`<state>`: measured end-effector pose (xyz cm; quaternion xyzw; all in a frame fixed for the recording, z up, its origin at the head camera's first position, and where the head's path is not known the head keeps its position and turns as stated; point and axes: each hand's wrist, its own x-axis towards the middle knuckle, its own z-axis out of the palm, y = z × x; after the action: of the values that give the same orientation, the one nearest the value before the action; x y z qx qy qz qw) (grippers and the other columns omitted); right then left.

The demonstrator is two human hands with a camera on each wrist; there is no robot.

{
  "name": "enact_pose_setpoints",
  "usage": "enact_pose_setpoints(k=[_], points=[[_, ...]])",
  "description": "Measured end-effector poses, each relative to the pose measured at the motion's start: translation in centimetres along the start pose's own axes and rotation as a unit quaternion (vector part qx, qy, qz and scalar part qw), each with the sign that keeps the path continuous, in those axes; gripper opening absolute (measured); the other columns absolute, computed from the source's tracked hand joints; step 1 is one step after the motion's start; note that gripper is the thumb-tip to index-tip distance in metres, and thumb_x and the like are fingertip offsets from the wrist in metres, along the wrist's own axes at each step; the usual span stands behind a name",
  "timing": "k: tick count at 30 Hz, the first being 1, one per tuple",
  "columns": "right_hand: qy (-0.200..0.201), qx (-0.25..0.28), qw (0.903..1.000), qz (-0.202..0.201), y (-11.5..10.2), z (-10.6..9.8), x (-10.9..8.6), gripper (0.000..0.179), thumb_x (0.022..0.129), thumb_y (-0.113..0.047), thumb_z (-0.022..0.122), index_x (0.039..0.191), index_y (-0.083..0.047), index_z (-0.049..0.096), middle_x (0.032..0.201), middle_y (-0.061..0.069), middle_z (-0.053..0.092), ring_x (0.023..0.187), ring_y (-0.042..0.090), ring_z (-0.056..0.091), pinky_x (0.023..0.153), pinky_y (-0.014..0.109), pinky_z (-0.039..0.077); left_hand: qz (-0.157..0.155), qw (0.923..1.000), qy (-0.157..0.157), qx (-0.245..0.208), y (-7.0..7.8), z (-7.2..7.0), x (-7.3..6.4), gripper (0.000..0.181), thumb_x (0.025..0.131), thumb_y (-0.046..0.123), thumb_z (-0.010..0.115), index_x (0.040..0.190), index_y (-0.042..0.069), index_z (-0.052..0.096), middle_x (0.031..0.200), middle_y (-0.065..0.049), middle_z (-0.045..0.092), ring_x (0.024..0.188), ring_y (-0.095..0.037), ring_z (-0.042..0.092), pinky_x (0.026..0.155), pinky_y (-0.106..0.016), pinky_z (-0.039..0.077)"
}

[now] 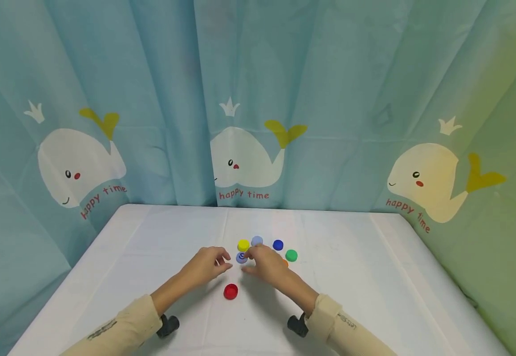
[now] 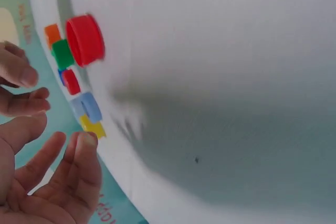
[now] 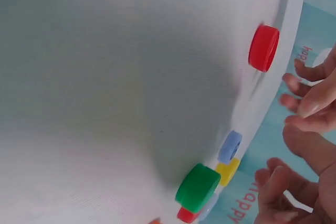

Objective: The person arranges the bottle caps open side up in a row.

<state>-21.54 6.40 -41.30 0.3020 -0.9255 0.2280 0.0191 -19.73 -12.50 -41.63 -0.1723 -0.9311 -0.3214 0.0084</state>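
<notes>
My left hand (image 1: 208, 264) hovers left of a group of bottle caps, fingers loosely bent and nothing between them. Facing it, my right hand (image 1: 266, 266) is over the group, thumb and fingertips apart in the right wrist view. Close to its fingertips lies a light blue cap (image 1: 242, 257) with a darker blue ring inside. A yellow cap (image 1: 243, 245), another light blue cap (image 1: 257, 240), a dark blue cap (image 1: 278, 244) and a green cap (image 1: 291, 255) lie around it. An orange cap (image 2: 52, 35) and a small red cap (image 2: 71, 81) are mostly hidden by my right hand in the head view.
Nearer to me, between the forearms, a larger red cap (image 1: 231, 291) lies with its hollow side up. A white cloth covers the table (image 1: 373, 287). Behind it hangs a blue-green curtain (image 1: 338, 99) printed with whales.
</notes>
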Motion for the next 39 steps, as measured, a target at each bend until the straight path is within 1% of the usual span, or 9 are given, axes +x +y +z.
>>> enact_pose_setpoints(k=[4,6,10,14,18,23,27,33,39], points=[[0.008,-0.005,0.9998,0.018,0.1,0.0,0.5,0.027,0.078,-0.020,0.078,0.097,-0.002,0.070,0.089,0.008,0.067,0.075,0.015,0.060,0.061,0.021,0.049,-0.015,0.9998,-0.008,0.002,0.3,0.4,1.4,0.017,0.081,0.011,0.074,0.091,0.002,0.066,0.071,0.001,0.058,0.059,-0.011,0.050,0.052,-0.021,0.046],[0.011,-0.008,0.9997,0.020,0.1,0.1,0.8,0.027,0.078,-0.019,0.078,0.097,-0.002,0.070,0.089,0.007,0.067,0.075,0.016,0.060,0.060,0.022,0.049,-0.023,0.9996,-0.012,0.006,0.3,0.6,2.0,0.018,0.080,0.012,0.075,0.092,0.002,0.066,0.072,0.000,0.058,0.060,-0.011,0.050,0.054,-0.021,0.045],[0.016,-0.020,0.9996,0.015,0.2,0.4,1.3,0.027,0.078,-0.018,0.078,0.097,0.000,0.070,0.086,0.007,0.066,0.072,0.015,0.059,0.060,0.022,0.048,-0.037,0.9991,-0.014,0.013,0.4,0.7,2.6,0.020,0.079,0.010,0.076,0.093,0.001,0.065,0.071,-0.001,0.058,0.060,-0.012,0.050,0.055,-0.022,0.045],[0.022,-0.023,0.9994,0.016,0.5,0.5,1.5,0.025,0.077,-0.014,0.079,0.094,0.000,0.069,0.082,0.005,0.062,0.070,0.014,0.056,0.062,0.022,0.048,-0.055,0.9983,-0.015,0.007,0.3,0.7,2.9,0.021,0.079,0.008,0.075,0.095,0.000,0.065,0.071,-0.001,0.057,0.060,-0.013,0.049,0.055,-0.023,0.045],[0.021,-0.023,0.9994,0.016,0.9,0.7,1.7,0.024,0.076,-0.012,0.080,0.094,0.000,0.069,0.081,0.005,0.061,0.071,0.015,0.054,0.064,0.023,0.048,-0.060,0.9981,-0.015,-0.002,0.2,0.7,3.1,0.023,0.079,0.007,0.075,0.098,-0.001,0.064,0.070,-0.001,0.057,0.060,-0.013,0.050,0.055,-0.023,0.045],[0.001,-0.032,0.9991,0.028,1.3,0.7,1.9,0.027,0.076,-0.014,0.079,0.097,-0.001,0.069,0.082,0.005,0.063,0.071,0.015,0.053,0.066,0.024,0.048,-0.070,0.9973,-0.020,-0.009,0.1,0.8,3.5,0.024,0.079,0.008,0.075,0.098,-0.002,0.065,0.071,-0.001,0.058,0.061,-0.013,0.051,0.055,-0.023,0.045],[-0.014,-0.027,0.9990,0.033,1.5,0.7,2.1,0.026,0.077,-0.015,0.079,0.097,-0.001,0.070,0.082,0.005,0.064,0.069,0.013,0.053,0.065,0.022,0.048,-0.073,0.9970,-0.025,-0.003,0.1,0.9,3.8,0.024,0.080,0.008,0.075,0.099,-0.003,0.065,0.072,-0.003,0.059,0.062,-0.014,0.051,0.056,-0.023,0.046],[-0.017,-0.023,0.9990,0.034,1.5,0.8,2.1,0.026,0.076,-0.016,0.080,0.095,-0.001,0.070,0.082,0.005,0.065,0.068,0.012,0.053,0.065,0.021,0.048,-0.080,0.9960,-0.040,0.000,0.2,1.2,4.1,0.026,0.080,0.008,0.075,0.101,-0.005,0.066,0.073,-0.003,0.057,0.061,-0.014,0.050,0.056,-0.023,0.046],[-0.026,-0.025,0.9982,0.047,1.5,0.7,2.4,0.027,0.077,-0.018,0.079,0.097,-0.002,0.070,0.081,0.002,0.064,0.069,0.012,0.053,0.066,0.021,0.048,-0.084,0.9954,-0.046,0.009,0.3,1.3,4.1,0.027,0.080,0.009,0.075,0.101,-0.006,0.067,0.073,-0.004,0.058,0.060,-0.015,0.049,0.055,-0.023,0.045]])
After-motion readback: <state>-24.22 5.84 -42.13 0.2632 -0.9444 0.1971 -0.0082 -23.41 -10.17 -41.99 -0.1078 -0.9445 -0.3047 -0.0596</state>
